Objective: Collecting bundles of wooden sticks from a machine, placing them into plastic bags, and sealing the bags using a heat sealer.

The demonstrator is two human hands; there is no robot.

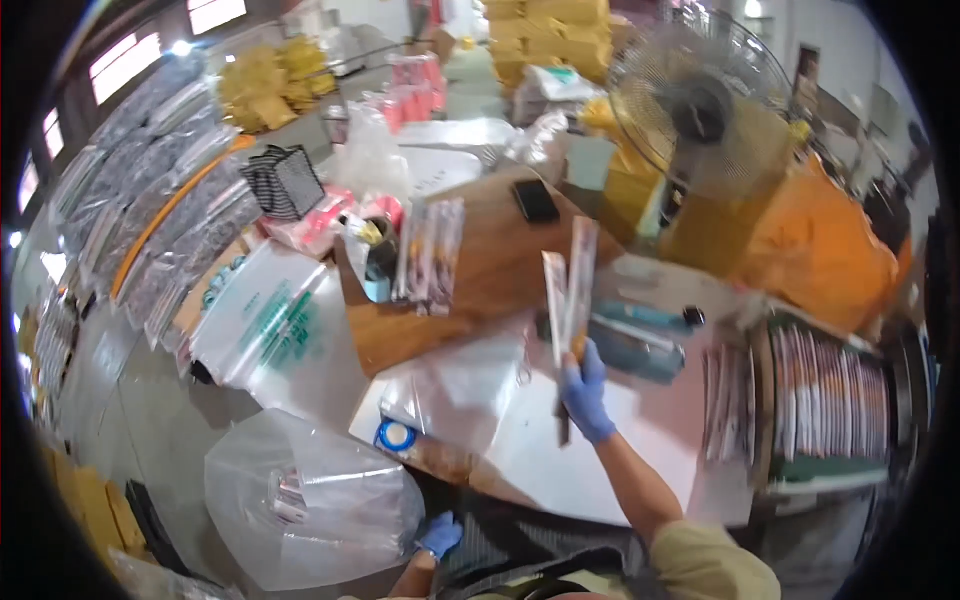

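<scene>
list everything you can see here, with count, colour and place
long narrow clear-wrapped packets: two, pale with orange ends, upright in the right hand
brown wooden tabletop: one, centre
flat black phone-like slab: one, far part of the tabletop
clear sleeved packets: a few, lying left of centre on the tabletop
blue tape roll: one, near edge of the table
big clear plastic bag: one, lower left, by the left hand
clear bag with green print: one, left of the table
round wire-guard fan: one, dark, upper right
rack of packed sleeves: many, right
yellow bundles: several, far left
left hand: blue glove, at the bag's edge
right hand: blue glove, gripping the packets
</scene>
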